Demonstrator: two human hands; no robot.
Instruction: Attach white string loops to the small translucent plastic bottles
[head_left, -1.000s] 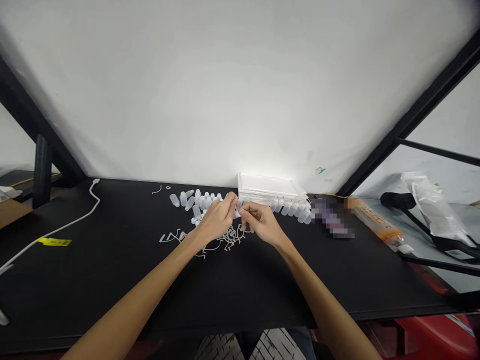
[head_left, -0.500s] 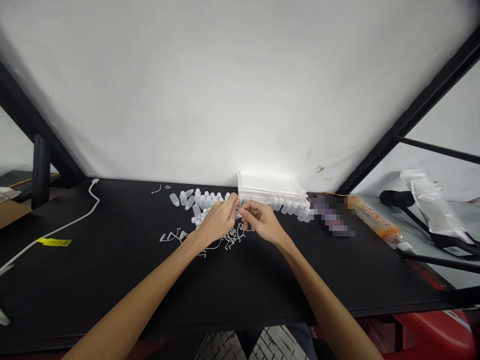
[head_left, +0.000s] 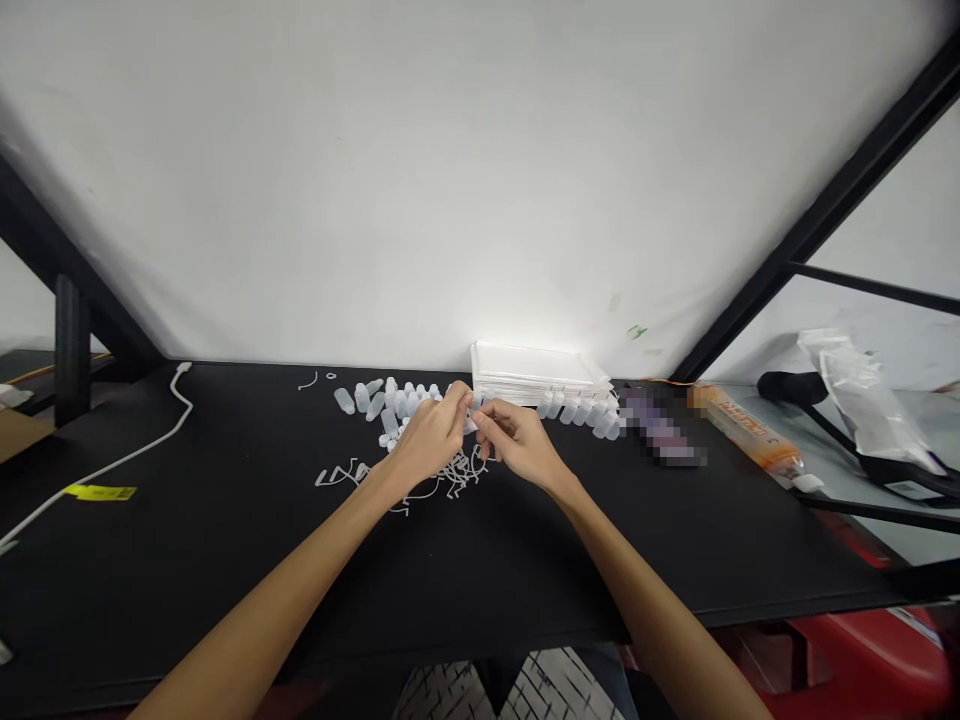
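My left hand (head_left: pixel 429 436) and my right hand (head_left: pixel 520 440) meet above the table's middle, fingertips nearly touching. Both are closed in a pinch about a small whitish translucent piece (head_left: pixel 470 424), mostly hidden by the fingers, so its kind is unclear. Just behind and left of my left hand stand and lie several small translucent plastic bottles (head_left: pixel 400 401). White caps (head_left: pixel 387 440) are gathered beside that hand, partly covered by it. Below the hands lies a tangle of bent thin white tubes (head_left: pixel 457 475). Beyond my right hand, more small bottles (head_left: pixel 581 410) lean in a row.
A stack of white flat packets (head_left: pixel 536 365) sits against the wall. To the right are a blurred purple packet (head_left: pixel 664 430) and an orange bag (head_left: pixel 750 430). A white cable (head_left: pixel 142 455) with a yellow tag (head_left: pixel 105 493) runs along the left of the black table (head_left: pixel 450 590).
The view has shifted slightly. My hands stay together over the same spot, with the right fingertips drawn a little closer to the left around the small piece.
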